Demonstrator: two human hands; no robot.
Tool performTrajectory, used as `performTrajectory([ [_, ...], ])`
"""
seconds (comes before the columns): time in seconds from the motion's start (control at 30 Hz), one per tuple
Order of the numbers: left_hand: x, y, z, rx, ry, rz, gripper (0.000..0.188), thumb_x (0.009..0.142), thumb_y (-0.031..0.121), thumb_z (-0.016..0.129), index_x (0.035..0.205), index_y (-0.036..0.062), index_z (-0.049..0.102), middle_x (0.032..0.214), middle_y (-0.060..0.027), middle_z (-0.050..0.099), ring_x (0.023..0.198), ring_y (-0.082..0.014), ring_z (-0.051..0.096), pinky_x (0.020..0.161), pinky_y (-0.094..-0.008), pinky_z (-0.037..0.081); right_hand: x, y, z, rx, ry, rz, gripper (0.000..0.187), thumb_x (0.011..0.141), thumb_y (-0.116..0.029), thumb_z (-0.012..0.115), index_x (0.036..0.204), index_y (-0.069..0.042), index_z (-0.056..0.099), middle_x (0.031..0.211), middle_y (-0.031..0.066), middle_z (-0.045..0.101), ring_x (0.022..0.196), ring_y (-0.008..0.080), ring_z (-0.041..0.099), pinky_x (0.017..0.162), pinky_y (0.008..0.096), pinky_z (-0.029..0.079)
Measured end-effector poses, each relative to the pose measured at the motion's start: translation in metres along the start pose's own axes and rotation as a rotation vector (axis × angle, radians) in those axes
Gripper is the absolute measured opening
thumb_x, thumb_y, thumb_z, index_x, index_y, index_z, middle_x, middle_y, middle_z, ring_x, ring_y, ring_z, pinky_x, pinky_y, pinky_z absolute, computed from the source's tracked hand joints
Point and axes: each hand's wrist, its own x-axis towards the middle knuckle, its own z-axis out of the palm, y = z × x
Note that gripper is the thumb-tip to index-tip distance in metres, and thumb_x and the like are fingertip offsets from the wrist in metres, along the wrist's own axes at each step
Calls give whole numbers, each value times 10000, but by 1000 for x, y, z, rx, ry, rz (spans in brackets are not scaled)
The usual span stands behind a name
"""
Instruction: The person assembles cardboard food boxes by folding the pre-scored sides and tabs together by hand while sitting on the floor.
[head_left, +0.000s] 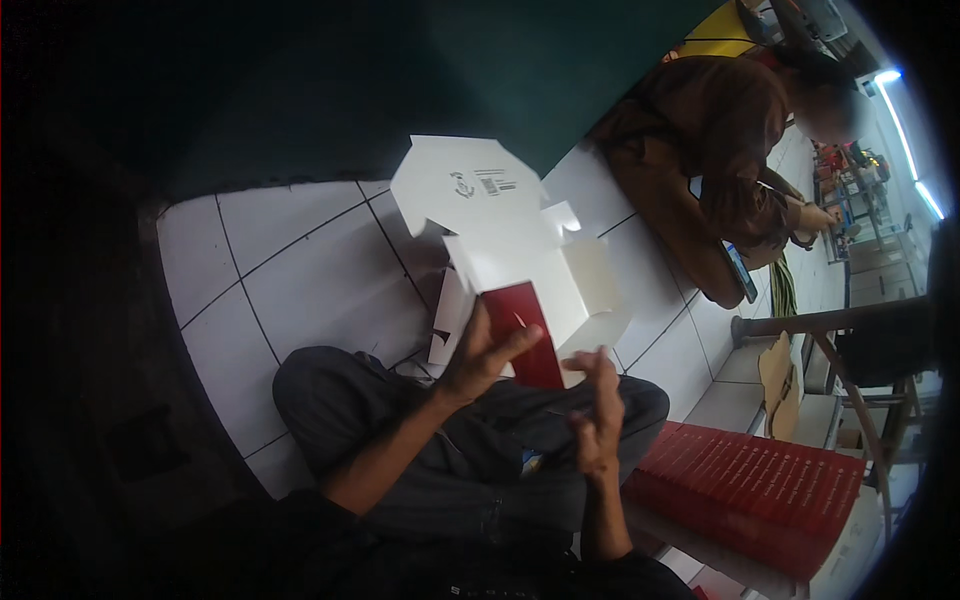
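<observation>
An unfolded carton with a white inside tilts up in front of me, above my crossed legs. Its near side is a red panel, and printed marks show on the far flap. My left hand grips the panel's left edge, the thumb lying across the red face and the other fingers hidden behind it. Just right of the panel is my right hand, fingers apart and slightly blurred, holding nothing. Its fingertips are close to the carton's lower right flap; whether they touch it I cannot tell.
A row of packed red cartons lies at my right. Beyond it are a brown cardboard piece and a rack frame. A person in brown sits at the far right, near a phone. A dark green surface borders the white tiles.
</observation>
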Motion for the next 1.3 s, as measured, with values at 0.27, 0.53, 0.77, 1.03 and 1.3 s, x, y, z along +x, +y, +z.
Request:
performTrajectory([
  [0.27,4,11,-10,-505,-87,-127,826,826,614,489,1387,52,263,1318,-114,430,1226,-242,417,990,-425,381,11,21,-49,-553,-14,-37,266,649,-43,730,883,-81,610,1153,117,580,1172,316,471,1065,562,114],
  [0.53,-14,-10,5,340,-234,487,849,761,531,646,1387,101,267,1415,-214,190,1340,-362,189,1041,-470,295,31,-45,-32,335,-166,234,319,826,-152,664,1073,32,578,853,120,650,737,127,608,644,241,475],
  [0.77,-13,3,0,516,-79,674,442,842,364,618,1181,83,573,1419,-179,237,1341,-398,190,1058,-502,288,29,-35,-1,680,-262,383,394,852,-194,599,1147,59,531,947,96,621,860,146,570,759,241,434],
  [1.03,-19,14,9,730,-4,838,253,850,226,618,1071,103,621,1258,-58,526,1361,-293,216,1101,-519,170,25,-10,8,1130,-255,331,527,795,-137,532,1247,111,428,1195,156,521,1099,211,496,934,289,371],
  [1.3,-24,15,8,640,0,808,194,841,147,618,1027,92,622,1139,-43,591,1281,-301,365,1061,-453,324,25,-16,19,1095,-178,374,550,755,-200,582,1194,110,465,1170,175,534,1094,242,514,949,323,385],
])
